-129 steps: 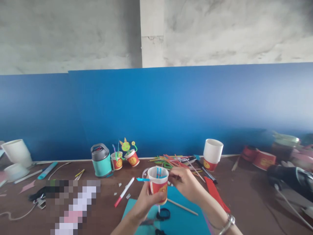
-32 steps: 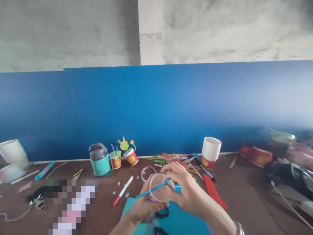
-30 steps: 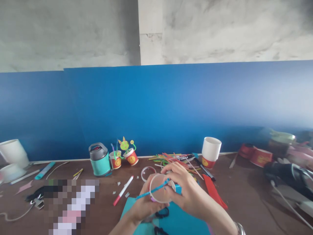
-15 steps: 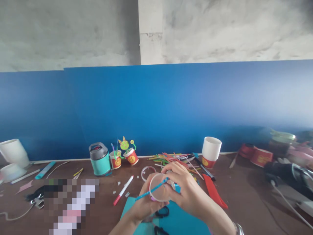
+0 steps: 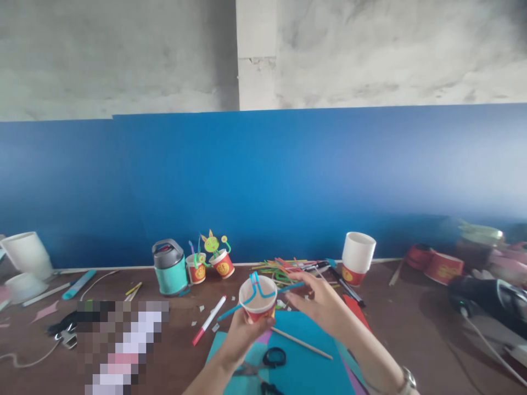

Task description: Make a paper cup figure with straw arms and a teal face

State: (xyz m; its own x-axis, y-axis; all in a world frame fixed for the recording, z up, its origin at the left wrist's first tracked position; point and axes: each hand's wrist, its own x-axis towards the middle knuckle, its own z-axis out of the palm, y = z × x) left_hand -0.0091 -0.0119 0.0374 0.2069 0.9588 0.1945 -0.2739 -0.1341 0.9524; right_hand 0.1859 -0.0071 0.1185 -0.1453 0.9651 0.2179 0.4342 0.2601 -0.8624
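My left hand [image 5: 242,336] is wrapped round a white paper cup [image 5: 257,312] with a red lower part, its mouth tilted towards me. Blue drinking straws [image 5: 267,293] run through the cup's wall on both sides and bend upward inside it. One straw end sticks out left, another right. My right hand [image 5: 315,299] hovers beside the right-hand straw end, thumb and fingers apart around it; contact is unclear. Below the cup lie scissors [image 5: 275,356] with black handles, a thin wooden stick [image 5: 302,343] and blue paper sheets [image 5: 304,370].
Behind my hands lies a heap of coloured straws [image 5: 284,267], with stacked white cups [image 5: 359,255] to its right. A red-white marker [image 5: 209,321], a teal flask [image 5: 169,269] and decorated paper cups [image 5: 222,263] stand or lie left. A blue partition [image 5: 247,181] closes off the back.
My right hand has drawn back from the cup's mouth to the right. The blue straws now stand bent inside the cup, and the cup sits higher. The wooden stick has come into view.
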